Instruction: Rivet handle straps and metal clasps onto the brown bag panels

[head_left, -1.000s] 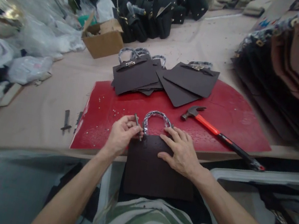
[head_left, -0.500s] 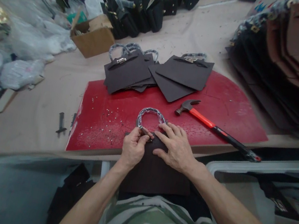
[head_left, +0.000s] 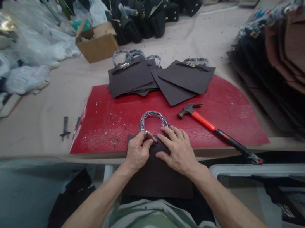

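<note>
so, the l hand (head_left: pixel 137 151) has thumb & fingers pinched round a slim metal tool (head_left: pixel 149 134), held slantwise by the top edge of a flat, matte dk-brown panel (head_left: pixel 167 181). the r hand (head_left: pixel 177 150) rests on that panel w/ fingers spread. the panel sits partly over the front edge of a glossy red board (head_left: pixel 231 104); its arched handle (head_left: pixel 154 114), wrapped in crinkly clear film, curves above the board's surface. a claw hammer (head_left: pixel 214 130), orange-&-black shaft, lies to the rt. beyond, more smooth panels (head_left: pixel 135 78) overlap, w/ shiny metal clasps.
</note>
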The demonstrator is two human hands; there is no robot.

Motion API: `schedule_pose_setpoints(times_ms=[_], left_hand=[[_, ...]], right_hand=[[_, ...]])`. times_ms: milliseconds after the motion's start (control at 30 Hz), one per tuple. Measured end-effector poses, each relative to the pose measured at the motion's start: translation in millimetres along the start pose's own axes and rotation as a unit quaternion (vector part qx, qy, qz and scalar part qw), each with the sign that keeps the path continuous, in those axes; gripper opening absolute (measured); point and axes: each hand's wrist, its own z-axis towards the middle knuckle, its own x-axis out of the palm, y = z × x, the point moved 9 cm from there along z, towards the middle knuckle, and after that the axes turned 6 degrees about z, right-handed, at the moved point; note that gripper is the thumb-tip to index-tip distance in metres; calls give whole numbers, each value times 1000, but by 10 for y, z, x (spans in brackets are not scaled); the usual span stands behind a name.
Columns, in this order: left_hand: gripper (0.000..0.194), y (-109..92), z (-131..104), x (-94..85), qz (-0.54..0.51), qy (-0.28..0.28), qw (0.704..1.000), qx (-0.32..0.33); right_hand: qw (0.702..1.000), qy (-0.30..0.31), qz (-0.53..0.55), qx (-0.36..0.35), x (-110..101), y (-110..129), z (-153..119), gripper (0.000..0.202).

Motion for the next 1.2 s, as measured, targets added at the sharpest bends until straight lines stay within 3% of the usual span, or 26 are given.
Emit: schedule_pose_setpoints(times_ms=[100,167,233,300,400,467,533,700,767,833,900,967,1033,1133,1200], left_hand=[[9,-29,-10,2,20,-3,1000,20],[11,-54,-22,8,36,-4,999,40],[12,-70,-38,20,48,-5,997,61],[12,-80,-56,45,52,-3,995,83],[13,-81,-73,85,52,0,994,100],[13,-92,-74,91,51,-5,993,103],[13,-118,-71,82,49,-12,993,108],[15,-149,-72,73,52,-22,990,125],[15,-140,-75,80,54,-25,989,134],[14,-129,-75,87,52,-27,988,141],[14,-117,-72,92,49,-26,988,141],[14,-107,-70,93,48,-27,989,139],[15,-93,-68,102,51,-25,989,134],[16,-67,-70,120,52,-19,990,127],[15,-57,-75,120,49,-19,990,127]], right_hand=[[999,-17,37,-18,-60,-3,-7,52],[995,-72,64,-14,-248,-97,-42,43],[987,-148,45,41,-536,-330,-133,35],[974,-175,-35,137,-801,-639,-263,34],[948,-107,-101,283,-1035,-1090,-455,27],[930,-63,-5,363,-1060,-1297,-573,11],[906,-27,121,404,-985,-1329,-632,8],[870,53,283,401,-778,-879,-630,19],[853,32,331,401,-824,-650,-630,22],[852,-28,357,382,-996,-432,-601,31],[888,-108,311,323,-1285,-223,-549,39],[944,-146,182,234,-1525,18,-490,40],[981,-103,50,156,-1545,220,-437,37],[994,29,-42,94,-1380,353,-403,32],[996,-3,-46,78,-1493,421,-384,31]])
